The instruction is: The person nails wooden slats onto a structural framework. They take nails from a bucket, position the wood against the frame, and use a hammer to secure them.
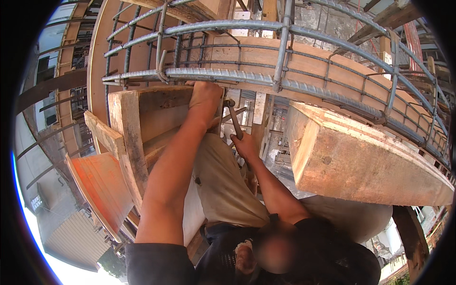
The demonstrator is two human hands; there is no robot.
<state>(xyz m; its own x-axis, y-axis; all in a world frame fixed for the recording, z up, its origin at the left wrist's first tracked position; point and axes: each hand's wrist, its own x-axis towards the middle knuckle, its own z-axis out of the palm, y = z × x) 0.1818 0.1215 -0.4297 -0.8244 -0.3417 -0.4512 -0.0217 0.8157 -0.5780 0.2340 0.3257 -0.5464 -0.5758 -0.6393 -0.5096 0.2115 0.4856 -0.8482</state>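
My left hand (pixel 205 99) is closed at the upper corner of a wooden formwork panel (pixel 164 96), its fingers over the top edge and partly hidden. Just right of it, my right hand (pixel 245 144) grips the handle of a hammer (pixel 235 121). The hammer's head is raised beside the panel's right edge, close to my left hand. Whether a nail is there cannot be made out. Directly above both hands runs a cage of ribbed steel bars (pixel 223 75).
A second timber form (pixel 351 159) juts out on the right. An orange-faced board (pixel 102 187) leans at the left below a wooden post (pixel 128 137). Plywood (pixel 266 59) lines the back of the bar cage. Through gaps between timbers, a lower level shows far below.
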